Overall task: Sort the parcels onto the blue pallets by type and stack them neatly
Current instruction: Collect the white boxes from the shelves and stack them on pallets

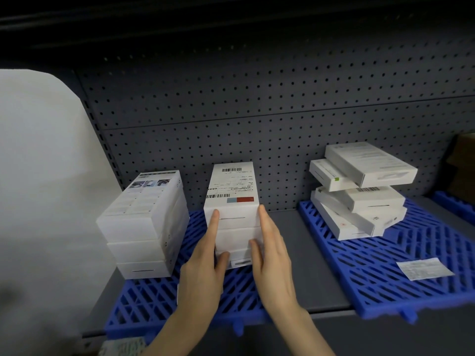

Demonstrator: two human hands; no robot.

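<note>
On the grey shelf (303, 253), the left pallet (144, 301) carries two upright stacks of white parcels, three boxes each: the left stack (144, 227) near its back left corner and the middle stack (232, 214) just beside it, whose top box shows a printed label with barcodes. The right pallet (385, 286), well apart, bears an untidy pile (359, 191) of flat white parcels lying skewed across one another, and a paper slip (424, 268) lies loose on its front part. A large white shape (38, 176) fills the left edge, blurred and impossible to identify. At the far right, a third pallet (455, 204) and a brown box (462, 163) are cut off by the frame. How many parcels the pile holds cannot be told for sure. The left hand (203, 268) lies flat against the middle stack's left side, fingers (213, 222) straight and pointing up, thumb on the lowest box's front. The right hand (272, 258) mirrors it on the right side, fingers (264, 219) extended, thumb resting on the front face; both press the stack between them without curling round it.
</note>
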